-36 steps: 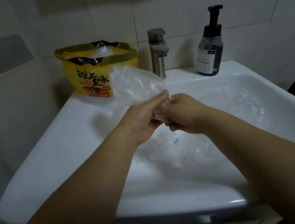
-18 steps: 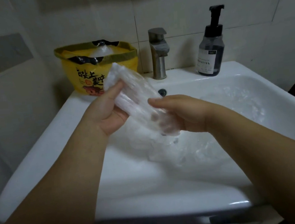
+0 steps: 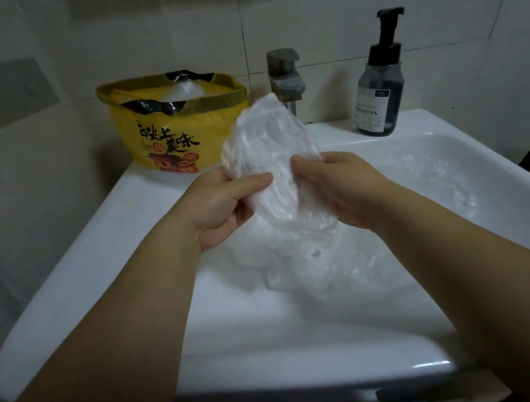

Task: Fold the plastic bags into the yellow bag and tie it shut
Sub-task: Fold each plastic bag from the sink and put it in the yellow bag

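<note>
**Change since 0.5 s earlier:** the left hand [image 3: 221,205] has dropped from the upper end of the clear plastic bag [image 3: 270,140] to its middle. The bag, slanting then, now stands nearly upright at frame centre. The right hand [image 3: 338,189] has risen level with the left.

**Hands:** the left pinches the bag's left edge, thumb across the front, fingers curled behind. The right grips the right edge with curled fingers.

**Progress:** the yellow bag [image 3: 170,139] sits upper left on the washbasin [image 3: 98,253] rim. Its mouth is open and untied, and it already holds 1 black bag [image 3: 153,106] and 1 tucked clear bag [image 3: 182,91]. The held bag is partly folded and not yet in. Crumpled clear bags [image 3: 420,183] lie in the bowl, right of centre; their count is unclear. Judged well short of tying.

**Room:** the path up-left to the yellow mouth is open. The faucet [image 3: 286,79] stands just behind the held bag. The pump bottle [image 3: 379,88], upper right, is well apart.
</note>
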Demonstrator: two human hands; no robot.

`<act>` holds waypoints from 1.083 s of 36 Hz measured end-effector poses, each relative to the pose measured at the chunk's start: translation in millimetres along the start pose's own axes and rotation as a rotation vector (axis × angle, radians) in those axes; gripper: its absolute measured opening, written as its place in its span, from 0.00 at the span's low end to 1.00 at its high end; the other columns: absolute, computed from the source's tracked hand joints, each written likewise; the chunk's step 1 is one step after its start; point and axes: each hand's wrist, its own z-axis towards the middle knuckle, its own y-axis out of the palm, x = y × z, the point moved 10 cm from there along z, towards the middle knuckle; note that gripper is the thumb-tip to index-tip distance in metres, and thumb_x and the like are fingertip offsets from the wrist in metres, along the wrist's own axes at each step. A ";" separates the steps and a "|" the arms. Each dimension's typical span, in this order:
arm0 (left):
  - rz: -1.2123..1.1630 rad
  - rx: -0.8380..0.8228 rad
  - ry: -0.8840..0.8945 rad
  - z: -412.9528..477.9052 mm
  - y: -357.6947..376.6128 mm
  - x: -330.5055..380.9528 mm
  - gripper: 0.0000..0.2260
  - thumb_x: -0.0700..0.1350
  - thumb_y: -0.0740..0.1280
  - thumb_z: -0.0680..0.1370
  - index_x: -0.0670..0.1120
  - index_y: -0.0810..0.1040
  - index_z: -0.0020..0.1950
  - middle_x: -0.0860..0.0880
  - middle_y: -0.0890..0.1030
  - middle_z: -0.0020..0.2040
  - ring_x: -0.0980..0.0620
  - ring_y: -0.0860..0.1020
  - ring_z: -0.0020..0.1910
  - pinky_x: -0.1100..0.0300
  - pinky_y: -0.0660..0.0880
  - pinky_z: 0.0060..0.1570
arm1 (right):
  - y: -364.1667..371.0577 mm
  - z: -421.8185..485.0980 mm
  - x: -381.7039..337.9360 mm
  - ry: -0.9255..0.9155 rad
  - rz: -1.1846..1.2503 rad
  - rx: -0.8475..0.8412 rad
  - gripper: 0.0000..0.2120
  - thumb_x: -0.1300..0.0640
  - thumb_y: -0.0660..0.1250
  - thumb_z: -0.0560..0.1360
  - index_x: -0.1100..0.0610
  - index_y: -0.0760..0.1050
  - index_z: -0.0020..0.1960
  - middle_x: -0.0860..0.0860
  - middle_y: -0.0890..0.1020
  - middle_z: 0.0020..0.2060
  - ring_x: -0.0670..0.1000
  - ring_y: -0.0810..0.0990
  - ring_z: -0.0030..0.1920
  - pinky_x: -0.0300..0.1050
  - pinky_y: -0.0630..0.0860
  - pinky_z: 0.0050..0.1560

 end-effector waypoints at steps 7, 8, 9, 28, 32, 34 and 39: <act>-0.053 0.081 0.017 0.9 -15.2 4.6 0.14 0.42 0.68 0.75 0.46 0.78 0.60 0.46 0.81 0.60 0.47 0.78 0.61 0.53 0.74 0.63 | 1.3 -0.1 -5.3 0.026 0.174 -0.071 0.15 0.52 0.63 0.79 0.59 0.74 0.62 0.56 0.82 0.55 0.58 0.82 0.55 0.55 0.79 0.55; -0.041 0.071 0.001 0.8 -13.6 2.3 0.13 0.40 0.67 0.76 0.45 0.78 0.61 0.45 0.81 0.61 0.47 0.78 0.62 0.53 0.75 0.62 | 0.4 -0.5 -6.3 0.008 0.150 -0.061 0.15 0.53 0.64 0.78 0.60 0.74 0.62 0.57 0.82 0.55 0.59 0.82 0.55 0.55 0.79 0.56; -0.037 0.041 -0.014 0.5 -9.9 0.7 0.14 0.40 0.67 0.76 0.44 0.77 0.62 0.44 0.80 0.62 0.45 0.78 0.63 0.51 0.75 0.62 | -1.4 -1.0 -7.6 -0.013 0.127 -0.043 0.13 0.56 0.65 0.78 0.62 0.76 0.60 0.58 0.82 0.54 0.59 0.82 0.55 0.54 0.80 0.55; -0.111 0.189 -0.200 -2.1 -31.8 -15.9 0.05 0.34 0.64 0.77 0.41 0.79 0.47 0.50 0.81 0.32 0.59 0.78 0.26 0.71 0.74 0.25 | 38.1 -27.3 -40.2 -0.512 -0.713 -0.217 0.23 0.61 0.71 0.73 0.40 0.71 0.61 0.44 0.58 0.74 0.38 0.62 0.63 0.31 0.67 0.59; -0.099 0.121 -0.125 1.9 -24.3 -9.7 0.10 0.31 0.61 0.78 0.38 0.79 0.55 0.44 0.81 0.45 0.53 0.80 0.37 0.66 0.79 0.33 | 37.7 -27.0 -37.2 -0.430 -0.646 -0.218 0.07 0.51 0.70 0.74 0.52 0.80 0.50 0.49 0.83 0.45 0.42 0.78 0.42 0.30 0.72 0.41; -0.136 0.128 -0.086 3.1 -23.2 -5.4 0.14 0.29 0.58 0.78 0.37 0.77 0.60 0.42 0.81 0.51 0.52 0.81 0.42 0.64 0.81 0.35 | 31.2 -20.2 -31.2 -0.354 -0.594 -0.189 0.12 0.47 0.68 0.74 0.56 0.81 0.47 0.57 0.82 0.38 0.47 0.77 0.37 0.34 0.73 0.38; -0.065 0.072 -0.009 4.4 -13.9 0.4 0.23 0.25 0.54 0.77 0.38 0.71 0.69 0.39 0.78 0.62 0.44 0.80 0.58 0.61 0.81 0.45 | 18.8 -6.6 -16.7 -0.206 -0.402 -0.136 0.11 0.45 0.65 0.76 0.53 0.79 0.43 0.47 0.82 0.43 0.42 0.79 0.44 0.26 0.73 0.36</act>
